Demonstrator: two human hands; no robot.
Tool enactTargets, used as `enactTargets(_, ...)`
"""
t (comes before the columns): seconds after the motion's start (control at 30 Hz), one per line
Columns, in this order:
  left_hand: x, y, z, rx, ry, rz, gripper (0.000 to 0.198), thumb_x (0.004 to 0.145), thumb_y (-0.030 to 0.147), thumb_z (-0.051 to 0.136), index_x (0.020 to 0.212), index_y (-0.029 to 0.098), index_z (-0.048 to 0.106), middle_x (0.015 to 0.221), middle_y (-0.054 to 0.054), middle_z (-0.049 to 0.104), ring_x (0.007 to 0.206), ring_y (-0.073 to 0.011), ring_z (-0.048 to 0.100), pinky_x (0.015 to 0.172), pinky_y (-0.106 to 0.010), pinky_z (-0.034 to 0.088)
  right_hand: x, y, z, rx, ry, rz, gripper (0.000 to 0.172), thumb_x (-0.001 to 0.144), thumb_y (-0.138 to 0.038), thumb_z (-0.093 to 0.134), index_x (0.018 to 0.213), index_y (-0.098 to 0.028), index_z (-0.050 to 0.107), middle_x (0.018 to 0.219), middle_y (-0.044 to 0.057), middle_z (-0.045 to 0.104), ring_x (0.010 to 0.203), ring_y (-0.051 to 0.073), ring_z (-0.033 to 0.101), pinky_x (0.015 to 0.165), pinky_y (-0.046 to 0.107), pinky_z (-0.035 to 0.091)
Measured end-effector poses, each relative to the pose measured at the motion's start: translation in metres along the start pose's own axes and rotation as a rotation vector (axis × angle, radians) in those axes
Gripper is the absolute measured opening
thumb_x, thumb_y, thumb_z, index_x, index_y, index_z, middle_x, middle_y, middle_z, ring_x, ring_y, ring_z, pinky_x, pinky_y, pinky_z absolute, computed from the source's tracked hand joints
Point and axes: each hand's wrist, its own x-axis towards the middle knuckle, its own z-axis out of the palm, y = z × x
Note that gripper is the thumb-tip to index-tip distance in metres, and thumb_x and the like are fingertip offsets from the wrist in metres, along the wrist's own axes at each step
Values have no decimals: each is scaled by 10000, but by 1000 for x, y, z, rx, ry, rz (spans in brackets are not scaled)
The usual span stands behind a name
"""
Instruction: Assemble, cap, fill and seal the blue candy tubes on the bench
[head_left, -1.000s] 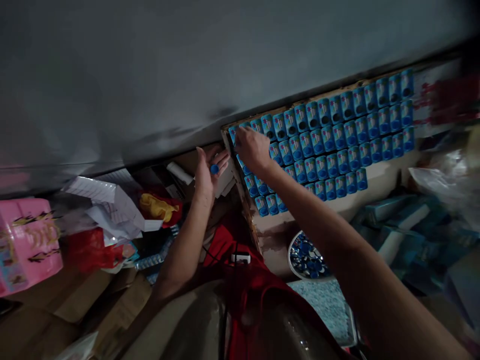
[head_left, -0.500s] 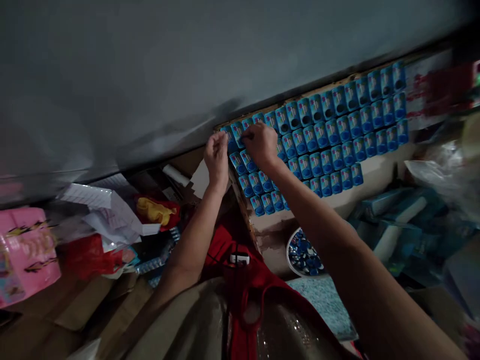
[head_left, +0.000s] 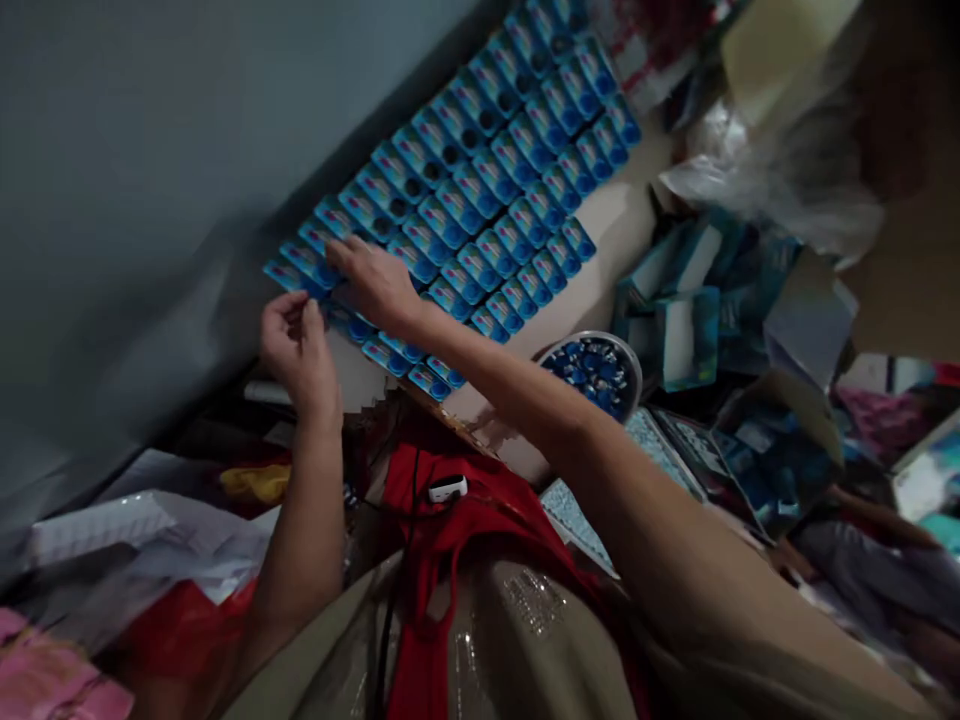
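Observation:
Rows of small blue packets lie on a cardboard sheet against a grey wall. My right hand rests on the near left end of the rows, its fingers curled over a packet there. My left hand sits just left of it at the sheet's corner, fingers pinched together; what they hold is too small to make out. A round bowl of small blue caps stands below the packets, beside my right forearm.
Opened blue and white boxes are heaped to the right, with clear plastic bags above them. White papers, red cloth and a pink box lie at the lower left. A red strap with a white clip crosses my lap.
The view has tilted and swung, so the packet rows now run diagonally. My left hand went from open palm with a blue cap to pinched beside my right hand.

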Motion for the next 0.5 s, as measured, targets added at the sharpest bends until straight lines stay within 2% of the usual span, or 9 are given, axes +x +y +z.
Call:
enactTargets(0.07,-45,14,12,10,-143,27,209,950,338,690,1087,182,686,925,27,757,837,-127,722,741,-288,563,-80,23,-17,54,123,38,155,1040,-279,564,1100,-155,636,1101,29,667,1007,120,631,870,219,479)
enactTargets(0.13,-93,19,40,-25,-420,-75,220,928,361,687,1053,181,692,870,-1,758,730,-123,716,662,-266,572,-174,61,-36,86,284,198,149,1039,-225,495,981,-188,627,962,29,665,931,141,620,846,244,484)
enactTargets(0.17,-116,19,59,-38,-600,-148,228,916,369,684,1047,181,692,879,-21,763,730,-134,724,656,-264,582,-220,83,-46,73,350,321,171,1031,-214,471,949,-197,620,922,33,658,890,152,614,838,260,488)
enactTargets(0.23,-156,12,104,-10,-942,-236,255,897,365,684,1075,184,695,995,-68,777,843,-175,749,746,-299,614,-299,129,-62,-12,475,614,160,1019,-254,477,982,-199,623,955,63,660,897,189,607,866,314,497)
enactTargets(0.27,-172,7,129,39,-1044,-217,272,887,342,688,1111,186,694,1092,-91,771,933,-202,749,832,-335,618,-329,149,-68,-63,517,745,167,1015,-289,497,1042,-192,629,1029,89,664,971,216,605,922,354,493)
enactTargets(0.3,-185,1,153,106,-1095,-163,303,880,312,690,1156,187,687,1195,-112,748,1033,-231,734,929,-379,602,-352,166,-73,-105,536,862,200,1017,-318,505,1086,-182,635,1081,113,660,1033,242,598,964,392,485)
enactTargets(0.37,-205,-7,199,277,-1072,0,398,866,262,697,1254,187,656,1369,-148,666,1244,-289,651,1119,-453,500,-375,190,-77,-151,513,1026,287,1027,-374,518,1186,-168,639,1183,158,640,1137,285,570,1014,449,467)
enactTargets(0.43,-217,-12,236,464,-1009,117,493,871,274,701,1346,182,605,1467,-182,579,1394,-326,539,1217,-476,390,-374,200,-75,-146,445,1095,375,1037,-432,519,1290,-175,624,1264,185,612,1187,311,546,1013,470,469)
enactTargets(0.5,-226,-14,264,641,-971,162,538,903,328,683,1404,177,558,1514,-204,515,1473,-341,454,1255,-485,314,-360,204,-71,-120,405,1146,469,1042,-490,500,1396,-193,575,1358,206,570,1216,339,521,991,494,483)
